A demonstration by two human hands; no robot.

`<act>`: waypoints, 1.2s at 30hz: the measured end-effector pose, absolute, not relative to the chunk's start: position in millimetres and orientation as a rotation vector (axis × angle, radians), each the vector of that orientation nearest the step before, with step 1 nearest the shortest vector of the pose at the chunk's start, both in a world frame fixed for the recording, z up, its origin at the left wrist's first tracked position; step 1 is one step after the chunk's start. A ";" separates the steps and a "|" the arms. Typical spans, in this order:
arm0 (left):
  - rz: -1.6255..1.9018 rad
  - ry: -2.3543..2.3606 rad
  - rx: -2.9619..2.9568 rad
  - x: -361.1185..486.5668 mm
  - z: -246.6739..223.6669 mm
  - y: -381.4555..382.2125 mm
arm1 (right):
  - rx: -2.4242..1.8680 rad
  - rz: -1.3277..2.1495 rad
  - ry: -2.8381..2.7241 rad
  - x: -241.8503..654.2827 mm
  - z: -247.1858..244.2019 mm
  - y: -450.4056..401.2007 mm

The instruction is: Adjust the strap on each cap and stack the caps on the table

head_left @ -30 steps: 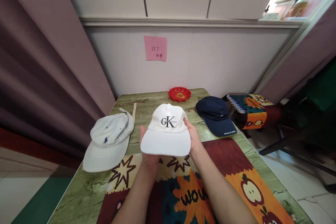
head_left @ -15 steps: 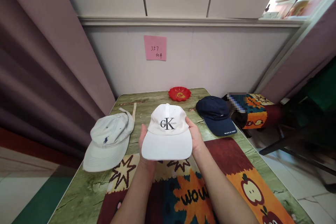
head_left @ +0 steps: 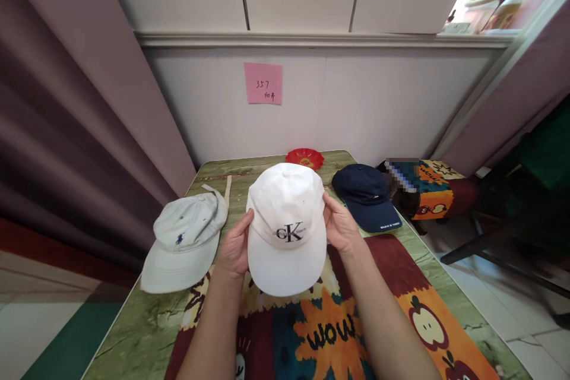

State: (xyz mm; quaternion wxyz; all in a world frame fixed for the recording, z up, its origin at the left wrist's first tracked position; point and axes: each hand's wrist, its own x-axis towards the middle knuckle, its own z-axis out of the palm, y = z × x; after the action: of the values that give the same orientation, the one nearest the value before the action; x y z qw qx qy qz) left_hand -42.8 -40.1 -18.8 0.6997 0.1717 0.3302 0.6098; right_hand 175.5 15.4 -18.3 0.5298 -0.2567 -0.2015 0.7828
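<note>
A white baseball cap (head_left: pixel 285 202) with dark letters on its front is held above the table, its brim toward me and tilted down. My left hand (head_left: pixel 238 243) grips the cap's left side, thumb on the outside. On the opposite side my right hand (head_left: pixel 342 222) has hold of the cap, with part of the fingers hidden behind it. To the left lies a pale grey cap (head_left: pixel 187 231) with a small dark emblem and a loose strap. A navy cap (head_left: pixel 365 193) with white lettering on its brim rests at the right.
A red scalloped dish (head_left: pixel 304 157) sits at the table's back edge, partly behind the white cap. Under my arms a colourful patterned mat (head_left: pixel 329 332) covers part of the green table (head_left: pixel 133 320). A pink note (head_left: pixel 263 83) is stuck on the wall behind.
Both hands have tipped the white cap forward, so its crown top now shows and its brim points lower. The other caps have stayed in place.
</note>
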 end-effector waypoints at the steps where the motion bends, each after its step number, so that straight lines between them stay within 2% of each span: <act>1: 1.408 0.777 0.417 -44.5 -16.2 -40.9 | -0.601 1.807 -0.502 178.4 -18.2 16.0; 11: 1.493 0.946 0.929 -47.4 7.7 -53.4 | -0.591 1.466 -0.823 188.9 -8.1 10.2; 17: 1.588 1.270 1.348 -57.2 -8.6 -43.8 | -0.746 1.119 -1.069 186.2 -20.5 16.4; 24: 1.397 1.601 1.657 -67.2 -36.1 -30.0 | -1.100 0.964 -1.485 198.2 -33.2 23.3; 28: 1.277 1.631 1.706 -64.1 -34.2 -32.2 | -1.354 0.751 -1.735 206.3 -16.5 14.2; 36: 1.215 1.696 1.856 -52.2 -8.8 -42.1 | -1.244 0.562 -2.135 193.7 27.3 -20.3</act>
State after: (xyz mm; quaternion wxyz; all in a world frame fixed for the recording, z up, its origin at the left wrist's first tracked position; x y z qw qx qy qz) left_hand -52.2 -42.1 -8.8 0.1736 0.6546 0.5980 0.4286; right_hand 193.7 -20.3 27.3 0.2991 -0.4684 -0.8040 0.2115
